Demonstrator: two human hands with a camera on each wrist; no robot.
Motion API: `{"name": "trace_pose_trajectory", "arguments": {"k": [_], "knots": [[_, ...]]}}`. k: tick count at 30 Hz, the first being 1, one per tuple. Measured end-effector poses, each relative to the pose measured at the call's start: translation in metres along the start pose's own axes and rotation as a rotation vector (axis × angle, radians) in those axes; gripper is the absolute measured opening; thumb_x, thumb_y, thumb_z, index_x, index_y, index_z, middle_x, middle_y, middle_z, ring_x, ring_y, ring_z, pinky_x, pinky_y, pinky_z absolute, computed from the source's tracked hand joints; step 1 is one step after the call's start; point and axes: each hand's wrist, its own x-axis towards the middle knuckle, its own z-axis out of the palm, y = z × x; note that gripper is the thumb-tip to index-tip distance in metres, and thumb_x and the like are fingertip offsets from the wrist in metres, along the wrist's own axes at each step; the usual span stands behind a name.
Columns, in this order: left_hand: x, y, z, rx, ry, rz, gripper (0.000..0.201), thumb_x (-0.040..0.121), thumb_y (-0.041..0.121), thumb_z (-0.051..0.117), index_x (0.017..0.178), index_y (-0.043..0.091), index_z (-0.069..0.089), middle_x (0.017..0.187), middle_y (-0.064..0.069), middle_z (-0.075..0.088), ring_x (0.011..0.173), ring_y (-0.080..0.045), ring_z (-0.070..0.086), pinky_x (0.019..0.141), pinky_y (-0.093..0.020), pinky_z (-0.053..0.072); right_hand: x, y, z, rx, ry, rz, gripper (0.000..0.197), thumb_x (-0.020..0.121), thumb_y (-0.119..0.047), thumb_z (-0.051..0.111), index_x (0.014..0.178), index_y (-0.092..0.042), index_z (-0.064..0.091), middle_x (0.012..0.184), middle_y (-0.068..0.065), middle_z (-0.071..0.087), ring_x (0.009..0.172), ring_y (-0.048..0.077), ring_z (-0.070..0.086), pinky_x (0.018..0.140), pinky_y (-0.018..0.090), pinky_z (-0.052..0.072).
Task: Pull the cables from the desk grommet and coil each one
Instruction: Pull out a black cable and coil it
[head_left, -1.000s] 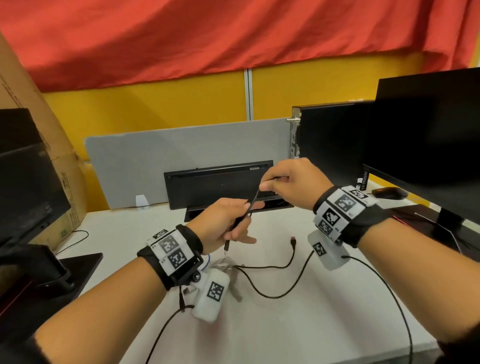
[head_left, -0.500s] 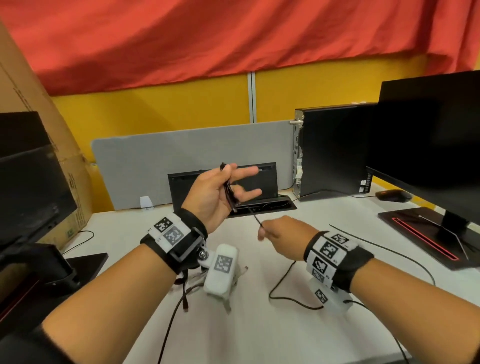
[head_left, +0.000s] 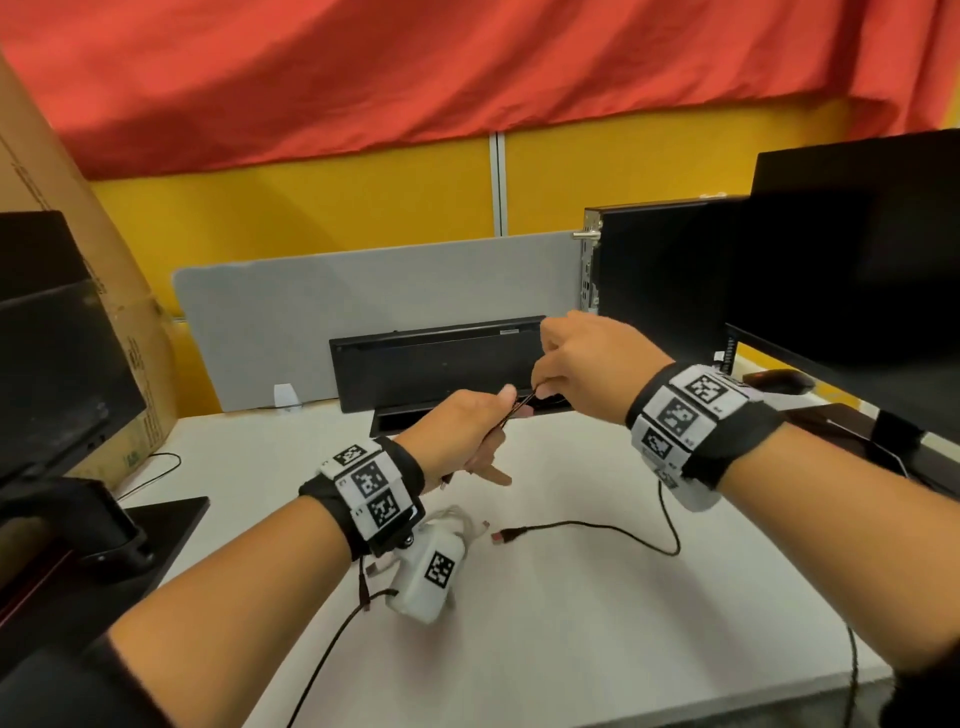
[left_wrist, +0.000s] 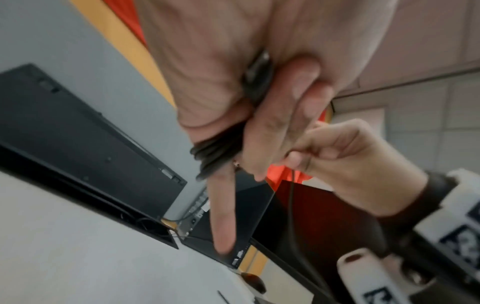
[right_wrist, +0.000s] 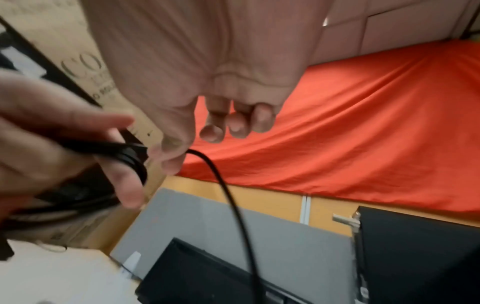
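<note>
Head view gives me the layout: both hands raised over the white desk (head_left: 571, 597), just in front of the open black grommet tray (head_left: 415, 415), with a black cable (head_left: 597, 530) trailing loose across the desktop to a plug end (head_left: 501, 537). The coil itself barely shows from here. Left wrist view fills that in: several black loops (left_wrist: 215, 156) wrapped round the left hand (head_left: 462, 431), its fingers curled over the bundle, one finger (left_wrist: 223, 216) pointing straight out. Right wrist view shows what the others hide: the right hand (head_left: 587, 364) pinches the free strand (right_wrist: 223, 185) between thumb and forefinger, its other fingers (right_wrist: 236, 121) tucked in, and the strand drops away below the hand. I see the hands nearly touching, the strand short between them. Writing: large "CO" letters on the cardboard box (right_wrist: 85, 63), the rest unreadable. Wrist bands (head_left: 371, 483) carry square black-and-white marker patterns.
</note>
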Motion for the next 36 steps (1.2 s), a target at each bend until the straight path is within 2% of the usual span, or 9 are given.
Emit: {"name": "trace_pose_trajectory", "arguments": {"k": [5,8,11,13,16,23,29,33,36], "knots": [[-0.005,0.002,0.003,-0.276,-0.196,-0.025,0.037,0.102,0.032,0.043,0.068,0.019,0.047,0.042,0.006,0.026,0.034,-0.009,0.02,0.065,-0.048,0.059,0.0,-0.005,0.015,0.264,0.053,0.243,0.026,0.095,-0.013,0.054,0.113,-0.023,0.072,0.101,0.005,0.072,0.09,0.023,0.067,0.083,0.036,0.056],[-0.006,0.0,0.005,-0.432,-0.215,-0.035,0.041,0.102,0.034,0.039,0.063,0.021,0.044,0.04,0.006,0.026,0.031,-0.008,0.022,0.058,-0.041,0.058,-0.002,-0.017,0.029,0.751,0.108,0.49,0.025,0.095,-0.014,0.056,0.115,-0.017,0.071,0.104,0.003,0.073,0.083,0.011,0.067,0.084,0.026,0.055],[-0.005,-0.002,0.009,-0.532,-0.182,-0.028,0.044,0.102,0.036,0.039,0.061,0.02,0.044,0.038,0.005,0.026,0.03,-0.008,0.022,0.058,-0.041,0.058,-0.006,-0.036,0.033,1.553,-0.006,0.66,0.026,0.093,-0.014,0.059,0.111,0.0,0.069,0.096,0.013,0.07,0.089,0.024,0.065,0.091,0.039,0.053],[-0.006,-0.005,0.009,-0.543,-0.165,-0.018,0.045,0.102,0.037,0.039,0.061,0.02,0.044,0.038,0.005,0.026,0.03,-0.008,0.02,0.06,-0.041,0.059,-0.012,-0.042,0.034,1.805,-0.065,0.598,0.021,0.085,-0.013,0.065,0.102,-0.002,0.072,0.089,0.014,0.07,0.089,0.026,0.067,0.092,0.043,0.052],[-0.008,-0.008,0.007,-0.507,-0.197,-0.018,0.043,0.103,0.036,0.036,0.064,0.019,0.042,0.04,0.005,0.026,0.032,-0.008,0.02,0.065,-0.042,0.059,-0.021,-0.046,0.039,1.673,-0.106,0.5,0.02,0.074,-0.002,0.067,0.091,-0.005,0.076,0.088,0.012,0.072,0.085,0.02,0.068,0.078,0.033,0.055],[-0.01,-0.015,0.012,-0.175,0.007,-0.032,0.042,0.105,0.025,0.037,0.069,0.008,0.047,0.058,-0.006,0.032,0.051,-0.019,0.037,0.084,-0.046,0.052,-0.027,-0.064,0.06,1.289,0.018,0.755,0.021,0.076,0.007,0.065,0.07,-0.01,0.075,0.085,0.022,0.072,0.066,0.017,0.054,0.064,0.029,0.042],[-0.013,-0.03,0.027,-0.033,0.22,-0.021,0.041,0.103,0.03,0.041,0.066,0.012,0.045,0.054,-0.001,0.031,0.046,-0.013,0.027,0.046,-0.024,0.032,-0.04,-0.079,0.071,1.211,0.055,0.774,0.02,0.076,-0.004,0.076,0.063,-0.018,0.071,0.074,0.014,0.07,0.069,0.021,0.059,0.079,0.048,0.055],[-0.013,-0.037,0.031,-0.041,0.267,0.048,0.042,0.103,0.033,0.039,0.066,0.013,0.045,0.056,-0.003,0.035,0.044,-0.011,0.025,0.046,-0.022,0.023,-0.049,-0.087,0.066,1.189,0.172,0.786,0.018,0.065,-0.025,0.088,0.07,-0.019,0.072,0.07,0.003,0.069,0.06,0.022,0.065,0.058,0.039,0.059],[-0.013,-0.045,0.036,-0.02,0.312,0.074,0.043,0.103,0.034,0.039,0.066,0.013,0.046,0.051,0.001,0.032,0.045,-0.012,0.027,0.044,-0.02,0.025,-0.056,-0.087,0.063,1.198,0.243,0.896,0.037,0.056,-0.035,0.092,0.066,-0.019,0.06,0.059,0.0,0.062,0.044,0.014,0.055,0.044,0.025,0.046]]}}
